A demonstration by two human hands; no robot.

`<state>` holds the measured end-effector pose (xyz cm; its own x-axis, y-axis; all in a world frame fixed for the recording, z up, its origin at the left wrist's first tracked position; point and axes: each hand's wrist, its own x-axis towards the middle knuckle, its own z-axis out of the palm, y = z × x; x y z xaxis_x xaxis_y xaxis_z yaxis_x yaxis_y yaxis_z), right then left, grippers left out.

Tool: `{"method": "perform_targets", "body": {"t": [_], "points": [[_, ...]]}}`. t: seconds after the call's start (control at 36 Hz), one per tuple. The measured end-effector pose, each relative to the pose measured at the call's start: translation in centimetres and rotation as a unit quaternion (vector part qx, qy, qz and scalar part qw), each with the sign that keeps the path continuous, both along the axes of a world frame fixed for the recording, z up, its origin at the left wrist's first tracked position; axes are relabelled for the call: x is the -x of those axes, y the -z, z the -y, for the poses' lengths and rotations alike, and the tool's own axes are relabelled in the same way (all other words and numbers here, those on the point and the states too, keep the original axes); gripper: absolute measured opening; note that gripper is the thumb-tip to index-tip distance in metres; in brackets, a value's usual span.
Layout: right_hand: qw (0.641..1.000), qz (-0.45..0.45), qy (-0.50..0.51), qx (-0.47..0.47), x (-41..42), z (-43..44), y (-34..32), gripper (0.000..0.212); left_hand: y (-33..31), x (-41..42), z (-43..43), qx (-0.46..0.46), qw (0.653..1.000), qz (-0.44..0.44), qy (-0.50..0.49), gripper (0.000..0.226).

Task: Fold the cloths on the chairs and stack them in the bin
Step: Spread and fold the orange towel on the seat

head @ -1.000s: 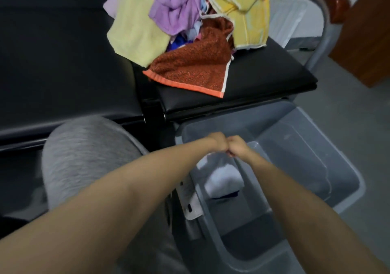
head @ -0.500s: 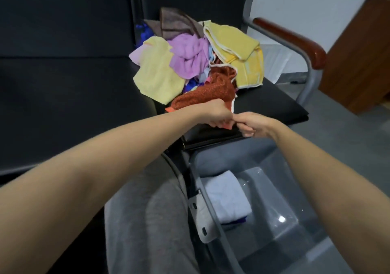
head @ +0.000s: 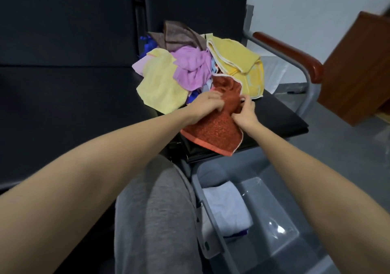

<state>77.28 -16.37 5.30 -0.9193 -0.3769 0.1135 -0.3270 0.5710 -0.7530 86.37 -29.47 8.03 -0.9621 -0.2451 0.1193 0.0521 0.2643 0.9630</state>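
A heap of cloths lies on the black chair seat (head: 282,117): a pale yellow cloth (head: 160,88), a purple cloth (head: 192,69), a bright yellow towel (head: 238,62), a brown cloth (head: 179,35). At the front of the heap lies a rust-orange towel (head: 213,132), its edge hanging over the seat. My left hand (head: 204,105) grips it at its upper left and my right hand (head: 245,113) pinches it at its upper right. Below, a grey bin (head: 285,214) holds a folded white cloth (head: 228,208).
My grey-trousered knee (head: 156,210) is between the bin and a second black chair seat (head: 63,105) on the left. A metal armrest with a red-brown pad (head: 289,52) borders the chair on the right. A wooden cabinet (head: 358,69) stands beyond it.
Both hands rose from the bin, where they left the white cloth, to the chair seat. They moved up the rust-orange towel and now grip its upper part.
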Motion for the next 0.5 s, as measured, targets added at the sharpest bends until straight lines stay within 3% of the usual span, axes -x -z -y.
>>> {"method": "perform_targets", "body": {"t": [0.08,0.17,0.22,0.28,0.42,0.5], "points": [[0.992,0.074,-0.087,0.045,-0.4,0.2,-0.3,0.084,-1.6,-0.9,-0.2,-0.201,0.976,0.071,0.046,0.009],[0.976,0.113,-0.076,0.168,-0.8,1.0,-0.9,0.054,-2.2,-1.6,0.4,-0.276,0.956,0.091,0.048,0.013],[0.965,0.135,-0.021,0.223,-0.8,1.2,-1.5,0.043,-2.0,-2.0,0.9,-0.294,0.950,0.101,0.032,0.004],[0.955,0.164,0.013,0.246,-0.4,0.9,-1.9,0.042,-1.4,-2.3,1.4,-0.297,0.947,0.119,0.032,0.013],[0.945,0.213,0.057,0.242,0.0,0.3,-2.0,0.028,-0.6,-2.8,1.6,-0.278,0.947,0.155,0.046,0.017],[0.939,0.242,0.056,0.238,-1.1,1.0,-2.0,0.013,-0.2,-2.7,1.3,-0.321,0.929,0.177,0.050,0.022]]}}
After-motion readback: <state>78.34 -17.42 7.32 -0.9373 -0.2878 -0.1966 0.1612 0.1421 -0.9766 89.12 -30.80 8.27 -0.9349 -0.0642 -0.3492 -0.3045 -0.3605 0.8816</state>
